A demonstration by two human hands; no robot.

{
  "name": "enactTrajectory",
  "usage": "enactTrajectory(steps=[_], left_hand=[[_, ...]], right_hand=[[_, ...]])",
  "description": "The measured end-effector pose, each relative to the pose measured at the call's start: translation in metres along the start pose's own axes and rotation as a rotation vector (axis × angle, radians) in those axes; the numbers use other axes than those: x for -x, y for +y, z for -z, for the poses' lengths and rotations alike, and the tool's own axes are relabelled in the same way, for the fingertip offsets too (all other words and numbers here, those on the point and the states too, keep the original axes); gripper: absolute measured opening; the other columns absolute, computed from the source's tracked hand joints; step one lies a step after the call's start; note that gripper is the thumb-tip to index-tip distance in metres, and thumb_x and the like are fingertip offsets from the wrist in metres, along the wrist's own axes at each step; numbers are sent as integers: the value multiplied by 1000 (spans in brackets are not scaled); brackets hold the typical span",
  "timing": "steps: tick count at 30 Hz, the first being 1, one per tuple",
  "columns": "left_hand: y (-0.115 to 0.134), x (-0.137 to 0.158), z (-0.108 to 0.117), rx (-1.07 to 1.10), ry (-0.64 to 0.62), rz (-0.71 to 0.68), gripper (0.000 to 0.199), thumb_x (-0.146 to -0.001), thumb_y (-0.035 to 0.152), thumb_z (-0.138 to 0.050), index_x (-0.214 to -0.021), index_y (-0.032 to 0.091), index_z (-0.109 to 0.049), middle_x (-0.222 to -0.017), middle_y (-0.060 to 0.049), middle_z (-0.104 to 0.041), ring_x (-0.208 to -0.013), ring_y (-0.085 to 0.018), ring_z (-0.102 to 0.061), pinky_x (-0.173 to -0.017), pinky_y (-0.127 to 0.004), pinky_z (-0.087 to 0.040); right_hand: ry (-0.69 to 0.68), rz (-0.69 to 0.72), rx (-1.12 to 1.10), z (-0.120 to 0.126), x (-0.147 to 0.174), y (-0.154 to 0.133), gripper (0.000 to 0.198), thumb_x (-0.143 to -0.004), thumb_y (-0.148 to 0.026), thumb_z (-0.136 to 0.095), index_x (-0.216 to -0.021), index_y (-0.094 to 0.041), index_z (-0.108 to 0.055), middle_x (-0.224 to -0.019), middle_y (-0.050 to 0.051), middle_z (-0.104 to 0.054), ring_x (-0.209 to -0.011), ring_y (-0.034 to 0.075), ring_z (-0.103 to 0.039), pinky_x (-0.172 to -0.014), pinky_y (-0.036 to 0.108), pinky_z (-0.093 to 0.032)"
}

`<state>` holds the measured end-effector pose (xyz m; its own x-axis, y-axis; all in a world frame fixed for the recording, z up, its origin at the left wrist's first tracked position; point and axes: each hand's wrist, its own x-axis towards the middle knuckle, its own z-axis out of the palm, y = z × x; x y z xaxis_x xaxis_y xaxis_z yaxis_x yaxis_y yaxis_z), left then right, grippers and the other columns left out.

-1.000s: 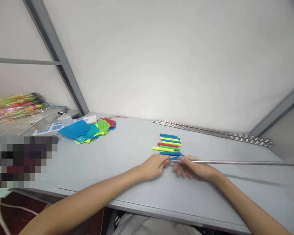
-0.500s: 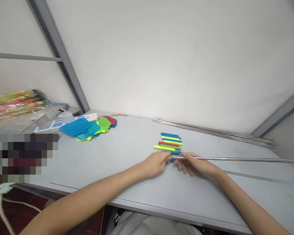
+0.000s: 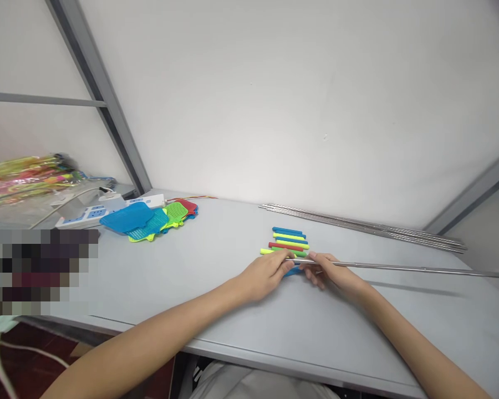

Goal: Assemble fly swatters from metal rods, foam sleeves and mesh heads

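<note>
My left hand (image 3: 268, 275) is closed around the left end of a thin metal telescopic rod (image 3: 399, 267). Close beside it, my right hand (image 3: 330, 270) pinches the same rod between thumb and fingers, its other fingers loosely curled. The rod stretches out to the right above the table and casts a shadow. Just beyond my hands lies a row of coloured plastic tubes, among them a red tube (image 3: 285, 246), a green tube (image 3: 289, 251) and several blue and yellow ones. A blue piece (image 3: 291, 271) shows beneath the rod, partly hidden by my fingers.
Several metal rods (image 3: 366, 227) lie along the wall at the back right. At the left, flat fly-swatter heads (image 3: 128, 216) are piled beside a white power strip (image 3: 149, 200). Bagged colourful items (image 3: 29, 174) sit farther left. A metal frame post (image 3: 108, 94) rises behind.
The rod's far right end, out of the frame before, now shows inside the right edge. My left hand has shifted slightly up and right, covering more of the nearest tubes.
</note>
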<state>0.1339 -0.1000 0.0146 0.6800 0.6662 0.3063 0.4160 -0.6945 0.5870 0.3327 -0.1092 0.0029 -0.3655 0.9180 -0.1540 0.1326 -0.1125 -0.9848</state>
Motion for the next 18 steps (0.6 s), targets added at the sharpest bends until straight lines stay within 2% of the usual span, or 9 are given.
enactTrajectory(steps=[4,8,11,18], left_hand=[[0,-1,-1,-23,10,-25,25,-84,34,-30,-96,19,-46,-93,-3,-54,-84,-14,-48,-71,-24,-36],[-3,-2,-4,-39,21,-51,26,-86,30,-26,-88,18,-49,-87,-2,-55,-81,-13,-48,-72,-24,-35],[-2,-2,-5,-32,7,-35,27,-87,27,-23,-81,17,-48,-80,-1,-54,-73,-12,-47,-66,-23,-35],[2,-3,-5,-36,15,31,29,-86,29,-23,-69,17,-42,-65,1,-48,-58,-10,-41,-56,-22,-30]], right_hand=[[0,41,25,-5,-1,2,43,-78,-47,-34,-66,-12,-55,-57,2,-48,-46,7,-43,-40,19,-34],[-11,52,59,-13,0,1,43,-78,-48,-33,-69,-11,-55,-57,2,-49,-48,8,-44,-40,19,-33],[-6,59,57,-15,1,1,43,-78,-48,-34,-73,-11,-55,-56,2,-48,-48,8,-44,-40,19,-33],[125,152,7,-6,0,1,38,-75,-48,-40,-65,-13,-53,-51,-1,-43,-42,7,-40,-40,21,-31]])
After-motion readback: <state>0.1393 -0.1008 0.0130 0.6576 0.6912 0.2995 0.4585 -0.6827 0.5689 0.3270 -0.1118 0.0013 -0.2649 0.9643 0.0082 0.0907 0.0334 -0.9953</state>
